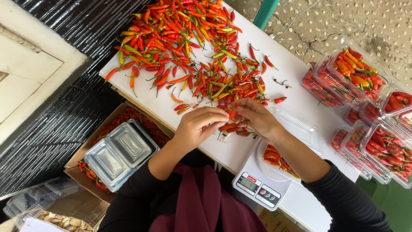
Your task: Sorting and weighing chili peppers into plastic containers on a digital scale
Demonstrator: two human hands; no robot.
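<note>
Beside the right hand [257,120], clear plastic clamshell boxes [369,107] hold red chillies; both hands, left hand [199,126] too, pinch loose chillies [231,127].

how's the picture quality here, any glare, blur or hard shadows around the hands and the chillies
Head view: soft, even daylight, no hard shadows on the white tabletop; the left hand and right hand look slightly soft, the loose pile of red and orange chillies sharper; mild glare on the stacked clear plastic clamshell boxes and the filled clear packs of chillies; edges bend a little, as with a wide lens.
</note>
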